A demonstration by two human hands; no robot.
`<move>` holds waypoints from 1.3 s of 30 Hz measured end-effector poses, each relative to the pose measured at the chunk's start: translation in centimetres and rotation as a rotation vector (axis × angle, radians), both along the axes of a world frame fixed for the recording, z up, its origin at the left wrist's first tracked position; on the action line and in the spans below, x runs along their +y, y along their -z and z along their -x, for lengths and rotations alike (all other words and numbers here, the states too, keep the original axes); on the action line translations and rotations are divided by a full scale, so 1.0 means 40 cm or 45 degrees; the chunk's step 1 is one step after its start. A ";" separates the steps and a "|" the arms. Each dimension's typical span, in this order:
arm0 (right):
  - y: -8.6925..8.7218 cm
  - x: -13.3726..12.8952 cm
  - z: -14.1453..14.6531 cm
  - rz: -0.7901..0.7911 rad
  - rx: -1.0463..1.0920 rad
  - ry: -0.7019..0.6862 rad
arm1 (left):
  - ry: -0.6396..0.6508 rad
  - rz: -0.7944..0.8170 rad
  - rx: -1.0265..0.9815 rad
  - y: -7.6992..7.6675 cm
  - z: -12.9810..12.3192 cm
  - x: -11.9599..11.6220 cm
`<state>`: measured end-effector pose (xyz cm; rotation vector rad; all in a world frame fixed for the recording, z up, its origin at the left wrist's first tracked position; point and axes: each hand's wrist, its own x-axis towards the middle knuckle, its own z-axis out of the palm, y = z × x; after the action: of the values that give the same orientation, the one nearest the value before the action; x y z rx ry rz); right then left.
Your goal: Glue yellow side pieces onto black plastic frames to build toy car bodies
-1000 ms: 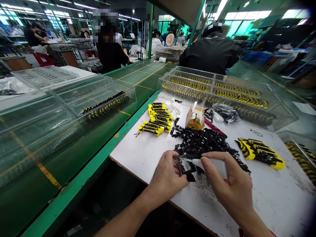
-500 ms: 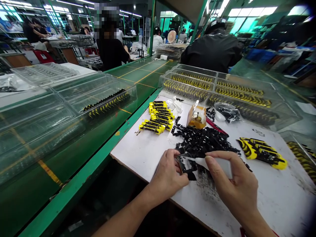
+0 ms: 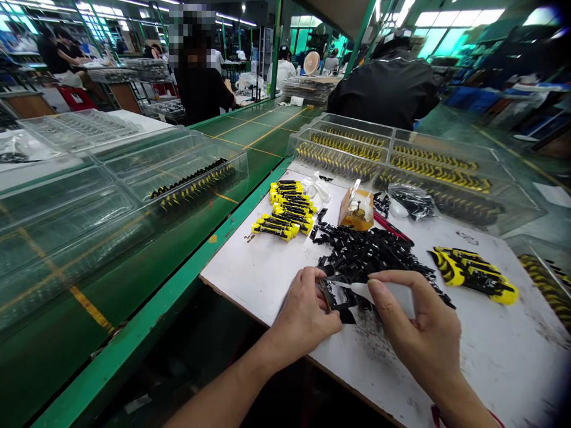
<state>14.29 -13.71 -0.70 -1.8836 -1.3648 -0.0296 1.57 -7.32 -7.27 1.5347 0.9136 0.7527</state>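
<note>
My left hand [image 3: 306,309] is closed around a small black plastic part [image 3: 339,297] with a frame-like opening, held just above the near side of the white work board. Between the thumb and fingers of my right hand [image 3: 422,321] is a white squeeze bottle [image 3: 399,295] with a thin pointed nozzle. Its tip reaches the upper edge of the black part; whether it touches, I cannot tell. Behind both hands lies a heap of loose black pieces [image 3: 375,252]. Yellow-and-black pieces [image 3: 285,208] lie in rows at the board's left, and more yellow-and-black pieces [image 3: 475,276] lie at the right.
A small amber block holder [image 3: 355,214] and a plastic bag of black parts [image 3: 413,201] stand behind the heap. Clear trays [image 3: 397,134] filled with yellow-and-black parts border the back. To the left runs a green conveyor [image 3: 178,261] carrying clear trays. A person in black [image 3: 386,86] sits beyond.
My right hand has shifted very slightly left with the squeeze bottle. My left hand keeps the black part nearly in place, and everything else stays put.
</note>
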 end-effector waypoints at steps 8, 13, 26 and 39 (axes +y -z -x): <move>-0.018 -0.013 -0.023 -0.013 0.059 0.143 | -0.013 0.040 -0.028 0.014 -0.004 -0.001; -0.022 -0.018 -0.060 0.062 0.118 0.030 | -0.013 0.078 -0.066 0.015 -0.004 0.000; -0.032 -0.021 -0.051 0.246 0.210 -0.087 | -0.013 0.077 -0.085 0.004 0.000 -0.001; -0.010 -0.014 -0.082 0.222 0.045 -0.206 | 0.005 0.071 -0.084 0.002 0.004 0.000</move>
<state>17.59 -14.28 -0.30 -1.8984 -1.5331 0.2086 1.39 -7.31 -7.33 1.4544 0.8755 0.7642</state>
